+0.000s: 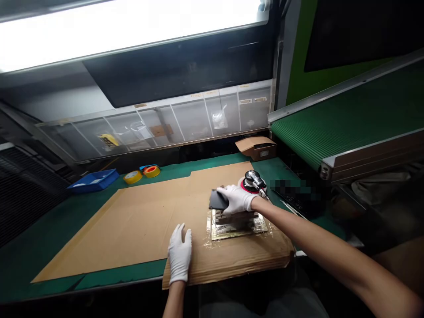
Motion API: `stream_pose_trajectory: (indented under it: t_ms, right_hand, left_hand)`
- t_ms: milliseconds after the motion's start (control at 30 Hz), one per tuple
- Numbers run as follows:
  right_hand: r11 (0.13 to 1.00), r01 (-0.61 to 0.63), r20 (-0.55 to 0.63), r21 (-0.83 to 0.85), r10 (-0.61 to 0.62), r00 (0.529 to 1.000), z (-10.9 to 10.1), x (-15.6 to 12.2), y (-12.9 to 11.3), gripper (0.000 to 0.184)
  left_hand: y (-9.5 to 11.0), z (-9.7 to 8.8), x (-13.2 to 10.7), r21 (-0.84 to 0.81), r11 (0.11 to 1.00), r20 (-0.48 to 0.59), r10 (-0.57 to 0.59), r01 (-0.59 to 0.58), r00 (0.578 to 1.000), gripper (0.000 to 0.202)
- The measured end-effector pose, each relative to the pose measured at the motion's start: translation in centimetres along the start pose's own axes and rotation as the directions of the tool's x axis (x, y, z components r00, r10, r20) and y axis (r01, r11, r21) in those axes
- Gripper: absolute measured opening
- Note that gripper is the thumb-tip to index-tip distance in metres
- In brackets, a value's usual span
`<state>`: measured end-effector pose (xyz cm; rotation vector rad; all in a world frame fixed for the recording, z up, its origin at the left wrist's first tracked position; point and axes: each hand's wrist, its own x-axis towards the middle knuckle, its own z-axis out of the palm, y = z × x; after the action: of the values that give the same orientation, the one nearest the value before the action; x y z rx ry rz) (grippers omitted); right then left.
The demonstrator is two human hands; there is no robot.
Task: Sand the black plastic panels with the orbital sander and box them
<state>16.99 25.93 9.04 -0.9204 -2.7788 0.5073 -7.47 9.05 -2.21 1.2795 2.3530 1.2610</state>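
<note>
The white-gloved right hand pinches a flat black rectangular pad between its fingers; the white-gloved left hand rests on brown corrugated cardboard, fingers pressed together.

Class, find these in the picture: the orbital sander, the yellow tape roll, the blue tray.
orbital sander [251, 179], head view, on its black top
yellow tape roll [128, 179], head view, on its yellow band
blue tray [93, 186], head view, on its front wall

White-gloved hands: 2. Orbital sander: 1, at 1 o'clock. Tape rolls: 2, at 11 o'clock. Blue tray: 1, at 10 o'clock. Cardboard box: 1, at 1 o'clock.
</note>
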Motion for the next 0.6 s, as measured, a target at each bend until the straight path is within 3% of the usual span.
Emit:
stream_pose_trajectory:
  t_ms: [67, 100, 133, 200, 267, 333, 400, 467, 500, 567, 600]
  right_hand:
    - [0.989, -0.046, -0.106, 0.139, 0.061, 0.992, -0.6, -1.0, -1.9, 0.091]
    - [0.974, -0.065, -0.121, 0.215, 0.093, 0.988, -0.8, -1.7, -3.1, 0.087]
    - [0.955, -0.085, -0.115, 0.283, 0.121, 0.986, -0.9, -2.4, -4.3, 0.081]
    - [0.917, -0.113, -0.086, 0.383, 0.157, 0.984, -0.9, -4.1, -6.1, 0.067]
    - [0.900, -0.108, -0.104, 0.422, 0.166, 0.981, -1.0, -6.3, -6.7, 0.055]
    - [0.869, -0.095, -0.222, 0.486, 0.228, 0.948, -1.1, -9.0, -5.7, 0.049]
    - [0.811, -0.097, -0.361, 0.578, 0.360, 0.861, -0.9, -12.1, -3.6, 0.048]
    - [0.750, -0.146, -0.367, 0.645, 0.472, 0.802, -0.2, -15.3, -1.3, 0.048]
    - [0.736, -0.178, -0.362, 0.654, 0.510, 0.780, 0.4, -16.8, -0.2, 0.048]
    - [0.754, -0.267, -0.430, 0.600, 0.585, 0.687, 2.0, -19.7, 1.7, 0.046]
    - [0.775, -0.325, -0.500, 0.542, 0.608, 0.617, 2.8, -21.0, 2.6, 0.046]
  left_hand:
    - [3.8, 0.0, -3.1, -0.347, 0.933, 0.070, -0.080, 0.100, 0.994, 0.065]
    - [6.0, 0.2, -4.9, -0.541, 0.822, 0.169, -0.101, 0.178, 0.981, 0.068]
    - [8.2, 0.5, -6.6, -0.720, 0.642, 0.280, -0.077, 0.263, 0.957, 0.068]
    - [12.1, 1.2, -9.4, -0.778, 0.524, 0.386, -0.039, 0.348, 0.922, 0.064]
    - [14.8, 1.6, -10.7, -0.787, 0.413, 0.491, -0.031, 0.459, 0.870, 0.073]
    - [15.9, 1.3, -10.7, -0.780, 0.242, 0.591, -0.023, 0.578, 0.807, 0.078]
    - [16.0, 0.6, -10.1, -0.746, -0.029, 0.666, -0.002, 0.666, 0.746, 0.069]
    - [15.8, -0.1, -9.5, -0.671, -0.304, 0.705, 0.021, 0.676, 0.709, 0.059]
    - [15.7, -0.4, -9.3, -0.640, -0.393, 0.709, 0.029, 0.660, 0.704, 0.058]
    - [15.5, -0.8, -9.1, -0.631, -0.453, 0.697, 0.027, 0.630, 0.716, 0.063]
    - [15.5, -0.8, -9.2, -0.640, -0.453, 0.686, 0.026, 0.620, 0.727, 0.067]
